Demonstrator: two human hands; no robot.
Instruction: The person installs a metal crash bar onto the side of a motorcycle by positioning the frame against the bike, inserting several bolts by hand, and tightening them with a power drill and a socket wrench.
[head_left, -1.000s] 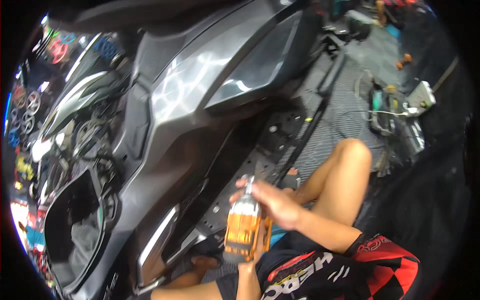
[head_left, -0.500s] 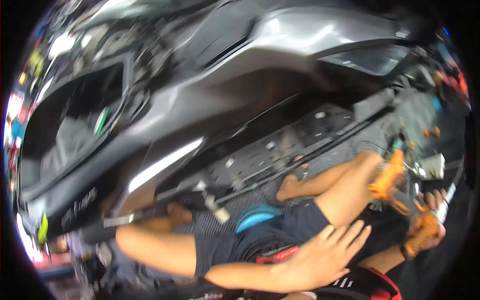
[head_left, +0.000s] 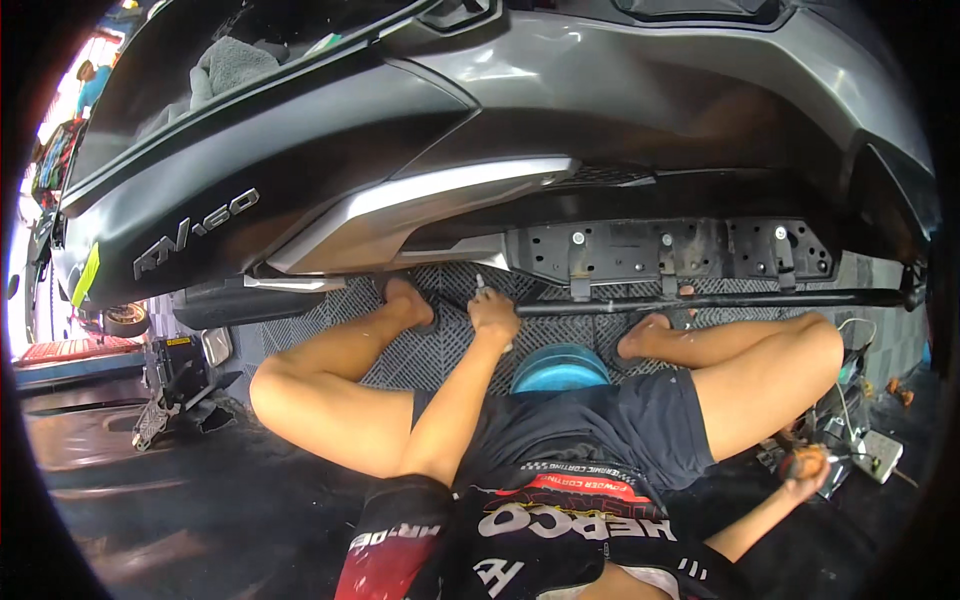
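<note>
At the left end of a long black bar [head_left: 720, 300], my left hand [head_left: 493, 316] is closed round a pale slim object [head_left: 480, 281]. Only its tip shows above my fingers, so its kind is unclear. Out to the right and low, my right hand [head_left: 800, 485] grips an orange tool [head_left: 806, 462], seen end-on. The bar runs below a black metal bracket [head_left: 625, 250] with bolts, along the underside of a dark grey scooter [head_left: 640, 110].
Between my legs is a blue round stool [head_left: 562, 370]. A pale power strip [head_left: 880, 455] with cables lies beyond the orange tool. Black mechanical parts [head_left: 165, 385] sit at the left. Dark textured matting [head_left: 440, 350] covers the floor under the scooter.
My left hand has gone from open above my lap to closed at the bar's left end. My right hand, holding the orange tool, is lower and farther left. The view has turned and steadied.
</note>
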